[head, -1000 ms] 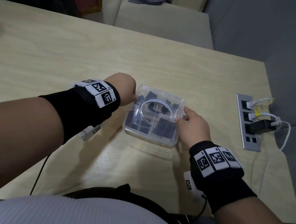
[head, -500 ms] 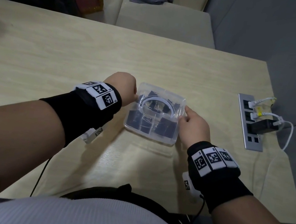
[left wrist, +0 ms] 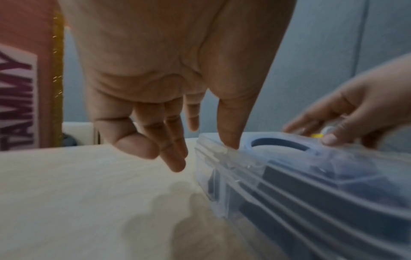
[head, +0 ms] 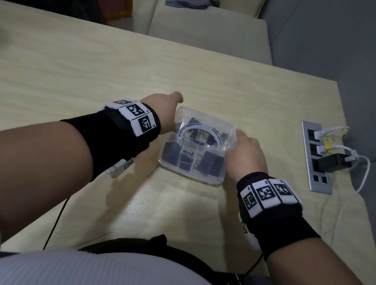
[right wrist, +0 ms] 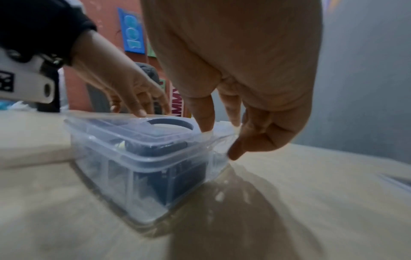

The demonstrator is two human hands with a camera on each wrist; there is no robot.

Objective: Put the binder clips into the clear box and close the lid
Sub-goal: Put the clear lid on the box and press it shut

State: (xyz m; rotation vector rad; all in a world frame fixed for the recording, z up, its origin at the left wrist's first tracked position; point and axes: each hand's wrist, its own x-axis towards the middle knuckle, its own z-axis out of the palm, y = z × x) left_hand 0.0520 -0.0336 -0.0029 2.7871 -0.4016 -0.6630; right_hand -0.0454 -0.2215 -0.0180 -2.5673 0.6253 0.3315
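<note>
The clear box [head: 190, 172] stands mid-table with its lid [head: 204, 130] on top; the lid has an oval handle. Several black binder clips [head: 208, 162] lie inside. My left hand [head: 166, 114] is at the box's left side. In the left wrist view its thumb tip [left wrist: 231, 142] touches the lid's edge while the other fingers hang loose beside the box. My right hand [head: 244, 148] holds the right edge. In the right wrist view its thumb [right wrist: 204, 126] presses on the lid and curled fingers [right wrist: 235, 151] sit against the rim.
A grey power strip [head: 316, 161] with plugs and white cables lies at the table's right edge. The wooden table [head: 94, 74] stretches left and beyond the box. Cushioned seats [head: 208, 30] stand past the far edge.
My left hand has slid toward the box's far left corner and its fingers have loosened off the side. The right hand and the box have stayed put.
</note>
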